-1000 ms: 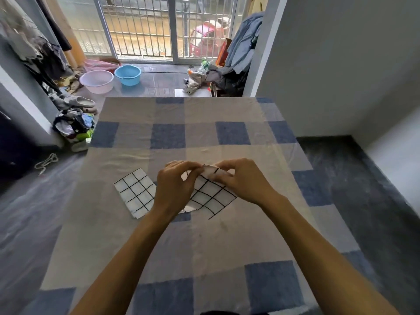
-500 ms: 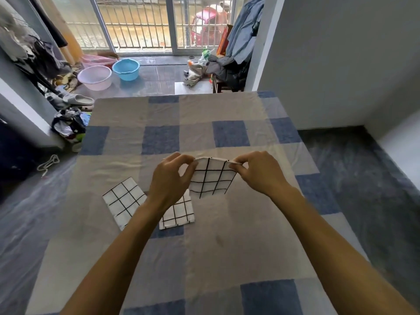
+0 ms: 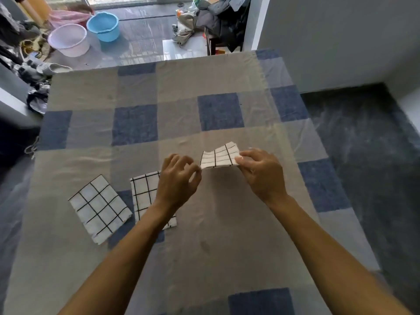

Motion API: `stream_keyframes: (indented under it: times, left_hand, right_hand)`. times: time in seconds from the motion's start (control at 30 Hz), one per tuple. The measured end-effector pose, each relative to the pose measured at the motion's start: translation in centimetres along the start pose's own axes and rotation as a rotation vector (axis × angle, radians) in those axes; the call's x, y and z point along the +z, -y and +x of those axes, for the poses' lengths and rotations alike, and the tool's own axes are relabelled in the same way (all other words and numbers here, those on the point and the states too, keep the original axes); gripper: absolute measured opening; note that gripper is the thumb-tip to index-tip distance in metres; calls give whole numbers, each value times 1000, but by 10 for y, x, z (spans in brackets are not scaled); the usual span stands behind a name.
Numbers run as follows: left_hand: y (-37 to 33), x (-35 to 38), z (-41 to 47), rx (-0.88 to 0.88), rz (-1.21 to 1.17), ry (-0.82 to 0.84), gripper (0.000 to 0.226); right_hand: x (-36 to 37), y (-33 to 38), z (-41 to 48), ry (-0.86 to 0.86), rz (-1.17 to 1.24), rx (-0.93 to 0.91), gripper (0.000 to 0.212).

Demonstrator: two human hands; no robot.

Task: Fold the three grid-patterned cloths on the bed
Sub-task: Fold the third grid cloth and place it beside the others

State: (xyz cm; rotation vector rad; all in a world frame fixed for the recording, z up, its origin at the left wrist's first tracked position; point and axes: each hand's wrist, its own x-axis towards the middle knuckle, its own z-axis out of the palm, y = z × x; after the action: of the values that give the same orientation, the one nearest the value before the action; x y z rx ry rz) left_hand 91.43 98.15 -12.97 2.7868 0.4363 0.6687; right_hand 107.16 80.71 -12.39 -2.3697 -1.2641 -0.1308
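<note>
Three white cloths with black grid lines are on the checked bed cover. One folded cloth lies flat at the left. A second folded cloth lies beside it, partly hidden under my left forearm. My right hand pinches the right edge of the third cloth and holds it folded just above the bed. My left hand hovers to the left of it with loosely curled fingers. Its fingertips are close to the cloth's lower left corner and grip nothing that I can see.
The bed's far edge meets a tiled floor with a pink basin and a blue basin. Clothes are piled at the far right and along the left wall. A grey wall runs along the bed's right side.
The third cloth hung from both hands by its top corners. Now it is folded smaller and has moved right in my right hand. My left hand has let go.
</note>
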Motion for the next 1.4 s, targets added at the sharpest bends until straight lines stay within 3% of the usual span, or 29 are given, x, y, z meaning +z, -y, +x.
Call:
stream_keyframes:
  times: [0.2, 0.57, 0.73, 0.83, 0.97, 1.13, 1.4]
  left_hand:
    - [-7, 43, -70, 11, 30, 110, 6]
    - [-19, 53, -107, 5, 58, 343, 7]
    - [-21, 62, -122, -40, 19, 402, 8]
    - [-20, 55, -131, -148, -28, 391, 24]
    - [-8, 35, -152, -284, -33, 277, 36]
    - [26, 5, -188, -406, 55, 236, 29]
    - [65, -11, -210, -465, 195, 315, 23]
  right_hand:
    - [50, -15, -64, 84, -52, -74, 26]
    - [69, -8, -112, 143, 8, 69, 17]
    - [71, -7, -128, 228, 46, 145, 28]
    - [65, -5, -135, 280, 77, 181, 47]
    - [59, 9, -134, 212, 106, 201, 39]
    - [72, 60, -117, 226, 158, 64, 25]
    - [112, 135, -101, 415, 98, -100, 30]
